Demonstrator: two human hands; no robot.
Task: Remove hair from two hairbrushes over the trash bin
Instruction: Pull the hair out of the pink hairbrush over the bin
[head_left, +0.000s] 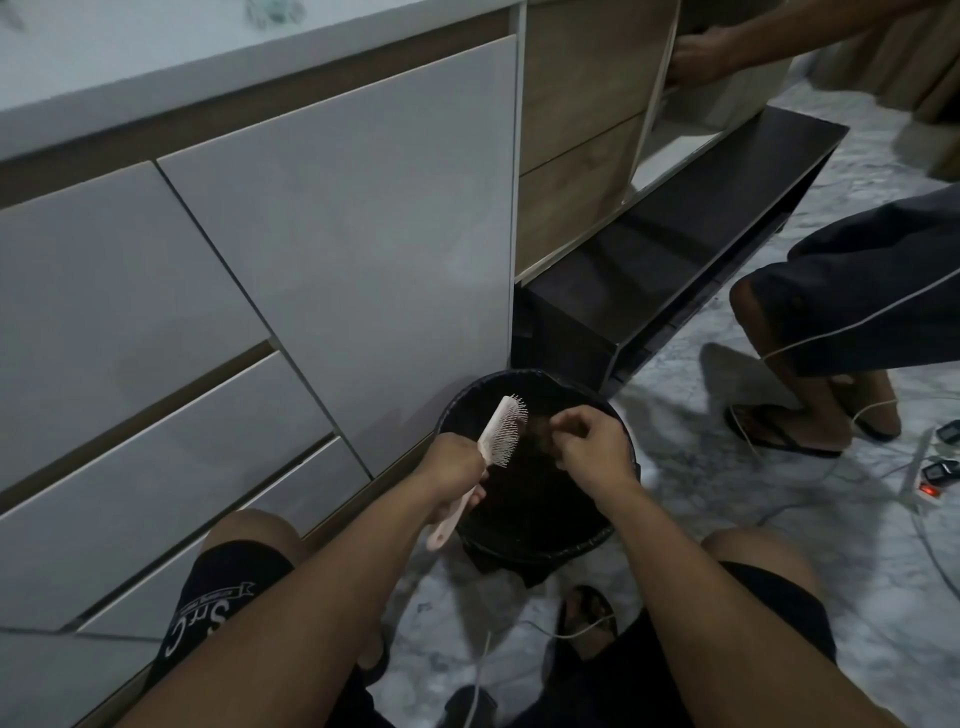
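Note:
A pale pink hairbrush (500, 434) is held over the black trash bin (602, 540), bristles facing right. My left hand (453, 470) is closed around its handle, whose end sticks out below my fist. My right hand (592, 447) hovers over the bin just right of the bristles, fingertips pinched on a dark clump of hair (540, 434) that hangs beside the brush head. Only one brush is in view.
White drawer fronts (234, 312) stand to the left, touching the bin's far side. A dark low shelf (675, 260) runs behind. Another person's legs and sandals (789, 431) stand at right, near a power strip (930, 488) and cables on the marble floor.

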